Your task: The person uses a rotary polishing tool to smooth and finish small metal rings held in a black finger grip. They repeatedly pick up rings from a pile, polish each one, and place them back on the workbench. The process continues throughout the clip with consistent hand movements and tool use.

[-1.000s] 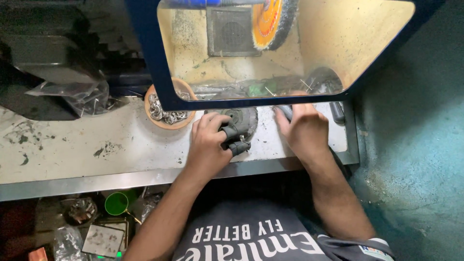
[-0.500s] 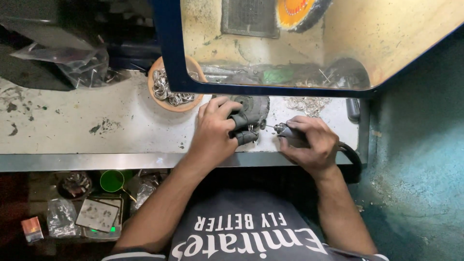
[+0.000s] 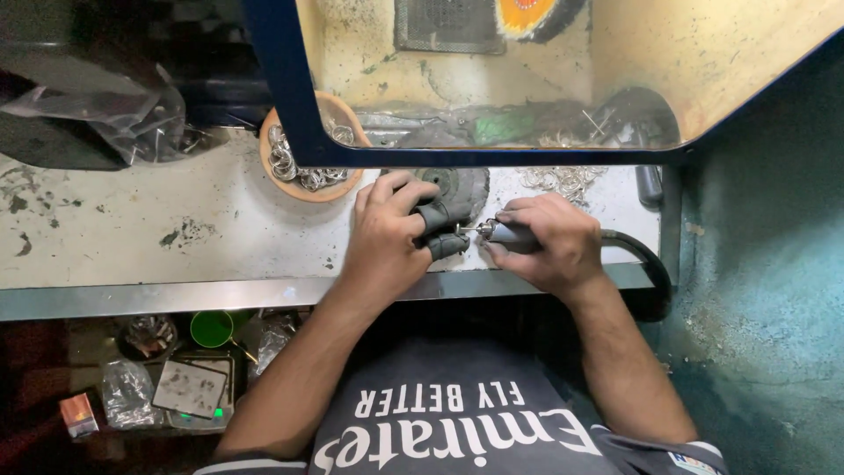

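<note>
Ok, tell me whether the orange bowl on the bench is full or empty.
Partly full: the orange bowl holds a heap of small silvery metal rings; the blue frame hides part.

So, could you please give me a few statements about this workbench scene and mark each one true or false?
1. The right hand grips a handheld rotary tool with a dark hose behind it. True.
2. The left hand wears dark finger covers. True.
3. The round bowl of small metal rings sits to the right of both hands. False: it sits to the left, beyond the left hand.
4. The left hand rests flat on the floor. False: it is on the bench, by a dark round disc.
5. A green cup sits below the bench. True.
</note>
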